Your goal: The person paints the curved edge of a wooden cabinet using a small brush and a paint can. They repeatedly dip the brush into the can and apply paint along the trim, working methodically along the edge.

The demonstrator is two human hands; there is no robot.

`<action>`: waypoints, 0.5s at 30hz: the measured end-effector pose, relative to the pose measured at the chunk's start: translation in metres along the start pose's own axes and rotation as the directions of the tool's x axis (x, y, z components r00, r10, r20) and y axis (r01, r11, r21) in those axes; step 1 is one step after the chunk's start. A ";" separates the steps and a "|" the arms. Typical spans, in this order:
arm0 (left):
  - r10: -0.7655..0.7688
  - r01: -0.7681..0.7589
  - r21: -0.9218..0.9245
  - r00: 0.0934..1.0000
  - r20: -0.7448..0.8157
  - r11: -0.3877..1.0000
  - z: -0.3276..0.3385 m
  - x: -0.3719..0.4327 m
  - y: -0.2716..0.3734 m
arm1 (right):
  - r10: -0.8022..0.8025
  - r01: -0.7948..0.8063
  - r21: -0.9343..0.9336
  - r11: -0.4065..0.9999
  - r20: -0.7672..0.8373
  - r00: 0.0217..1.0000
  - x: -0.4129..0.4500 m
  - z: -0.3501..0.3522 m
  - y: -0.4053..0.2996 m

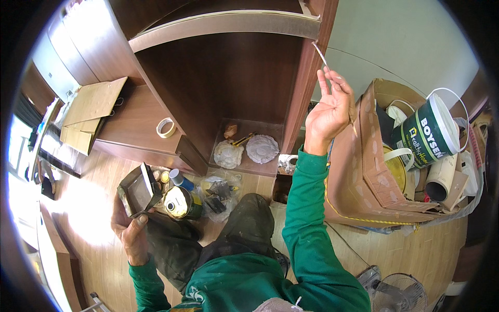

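My right hand point(329, 107) is raised at the right edge of the wooden cabinet point(294, 99), its fingers pinched on a thin brush point(321, 55). The brush's whitish tip is at the upright just below a pale curved rail point(230, 25); whether it touches the wood I cannot tell. Low on the left, my left hand point(132, 232) grips a small dark open tray point(137, 191) by its near edge, thumb on the rim. A pale flat strip point(147, 178) lies along the tray's far right side. The tray's contents look like a thin greyish coating.
Cans point(177, 201) and a plastic bag of tools point(218, 195) stand on the floor before my knees. Two crumpled pale bundles point(262, 149) lie in the cabinet base. At right, a large cardboard box point(351, 183) holds a Boysen paint pail point(425, 130); behind it sits a fan point(399, 294).
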State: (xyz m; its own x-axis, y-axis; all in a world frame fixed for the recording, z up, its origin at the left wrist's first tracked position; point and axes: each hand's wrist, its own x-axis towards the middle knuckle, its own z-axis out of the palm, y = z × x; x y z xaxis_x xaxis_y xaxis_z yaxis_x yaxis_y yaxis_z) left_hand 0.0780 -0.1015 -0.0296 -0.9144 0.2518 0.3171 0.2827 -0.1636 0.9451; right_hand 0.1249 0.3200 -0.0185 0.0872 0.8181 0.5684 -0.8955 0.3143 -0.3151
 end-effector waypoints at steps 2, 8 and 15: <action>-0.001 0.001 0.008 1.000 0.004 1.000 0.000 0.001 0.001 | 0.004 -0.002 -0.075 0.997 0.020 1.000 0.000 0.000 -0.001; 0.004 -0.004 0.003 1.000 -0.005 1.000 0.000 0.000 0.000 | 0.003 -0.004 -0.106 0.994 -0.005 1.000 0.002 0.001 0.002; 0.020 -0.019 -0.017 1.000 0.022 1.000 0.002 0.004 -0.006 | 0.110 -0.102 -0.085 0.991 0.094 0.990 -0.033 -0.023 -0.019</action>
State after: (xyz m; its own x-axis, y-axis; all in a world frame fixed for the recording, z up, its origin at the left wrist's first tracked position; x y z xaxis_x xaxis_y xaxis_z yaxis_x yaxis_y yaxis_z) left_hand 0.0731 -0.0973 -0.0340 -0.9021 0.2692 0.3374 0.2954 -0.1849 0.9373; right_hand 0.1494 0.2980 -0.0489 -0.0530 0.7987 0.5993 -0.8592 0.2694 -0.4350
